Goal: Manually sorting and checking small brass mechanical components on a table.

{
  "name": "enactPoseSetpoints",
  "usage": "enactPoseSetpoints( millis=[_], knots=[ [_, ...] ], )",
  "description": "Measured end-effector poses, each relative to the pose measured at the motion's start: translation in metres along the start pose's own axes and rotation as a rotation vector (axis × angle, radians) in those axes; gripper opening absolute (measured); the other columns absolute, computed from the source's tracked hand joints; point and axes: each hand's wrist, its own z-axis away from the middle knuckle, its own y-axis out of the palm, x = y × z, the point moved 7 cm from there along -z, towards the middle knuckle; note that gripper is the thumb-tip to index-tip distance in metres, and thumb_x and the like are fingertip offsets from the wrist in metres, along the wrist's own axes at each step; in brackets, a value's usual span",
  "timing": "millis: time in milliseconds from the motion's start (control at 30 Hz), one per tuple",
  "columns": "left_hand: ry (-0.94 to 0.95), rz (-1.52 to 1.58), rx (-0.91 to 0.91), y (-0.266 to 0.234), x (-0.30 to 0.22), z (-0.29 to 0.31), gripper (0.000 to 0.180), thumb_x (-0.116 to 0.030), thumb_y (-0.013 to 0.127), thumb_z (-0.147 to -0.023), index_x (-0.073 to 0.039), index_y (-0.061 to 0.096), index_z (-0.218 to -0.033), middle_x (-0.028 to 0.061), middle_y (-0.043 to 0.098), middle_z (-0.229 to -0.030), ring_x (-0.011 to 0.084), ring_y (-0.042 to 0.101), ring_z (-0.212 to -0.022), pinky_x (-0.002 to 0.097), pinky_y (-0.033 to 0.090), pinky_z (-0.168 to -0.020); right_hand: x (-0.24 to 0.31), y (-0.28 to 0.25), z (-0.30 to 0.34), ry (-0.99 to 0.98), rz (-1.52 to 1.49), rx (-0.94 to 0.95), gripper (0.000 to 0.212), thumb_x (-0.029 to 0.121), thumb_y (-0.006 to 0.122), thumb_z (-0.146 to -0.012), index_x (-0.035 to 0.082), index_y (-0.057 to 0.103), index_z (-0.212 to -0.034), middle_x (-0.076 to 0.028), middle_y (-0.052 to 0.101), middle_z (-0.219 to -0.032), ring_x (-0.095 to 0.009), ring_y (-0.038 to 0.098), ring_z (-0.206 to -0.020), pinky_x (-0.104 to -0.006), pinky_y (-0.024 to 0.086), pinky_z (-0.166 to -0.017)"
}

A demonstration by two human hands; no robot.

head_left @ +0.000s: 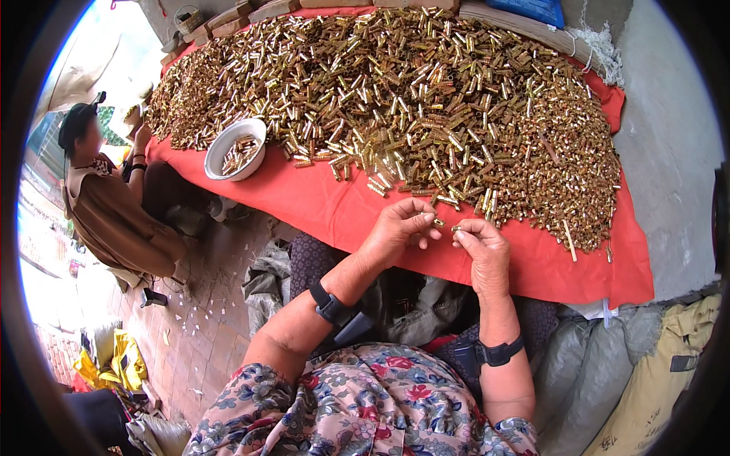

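Observation:
In front of me, above the near part of a red cloth (350, 220), my two hands nearly meet. Between the fingertips of my left hand (403, 228) is a short gold-coloured metal tube (439, 223). My right hand (484, 247) pinches a tiny gold-coloured metal piece (456, 228) whose shape is hard to make out. A small gap separates the two parts. Just beyond my hands, loose gold-coloured metal tubes (395, 99) lie in a wide heap. Smaller gold-coloured pieces (566, 182) form a pile on its right side.
A white bowl (215, 163) holding some tubes stands on the cloth's left part. A co-worker (122, 197) sits at the far left. A thin light stick (569, 241) lies by the small pieces. Bricks (228, 26) edge the back; sacks (585, 380) stand at right.

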Motion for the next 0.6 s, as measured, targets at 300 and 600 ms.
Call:
enactPoseSetpoints(
  millis=[300, 600],
  knots=[
    [-0.015, 0.028, 0.037, 0.008, 0.003, 0.005, 0.012, -0.013, 0.056, -0.092, -0.003, 0.054, -0.098, 0.0073, 0.063, -0.087, 0.0143, 0.065, -0.075, 0.0220, 0.051, -0.056, -0.010, 0.007, 0.004, -0.020, -0.133, -0.036, 0.011, -0.004, 0.063, -0.081, 0.001, 0.062, -0.090, -0.003, 0.062, -0.087, -0.010, 0.058, -0.076, -0.0240, 0.049, -0.073],
    [0.010, 0.079, 0.079, 0.013, 0.006, 0.009, 0.012, -0.016, 0.057, -0.092, -0.005, 0.053, -0.094, 0.0095, 0.065, -0.085, 0.0145, 0.065, -0.072, 0.0223, 0.049, -0.054, 0.001, 0.009, 0.013, -0.227, 0.018, -0.037, 0.009, -0.006, 0.061, -0.081, 0.000, 0.059, -0.087, -0.003, 0.058, -0.093, -0.010, 0.056, -0.081, -0.0235, 0.046, -0.075]
  ],
)
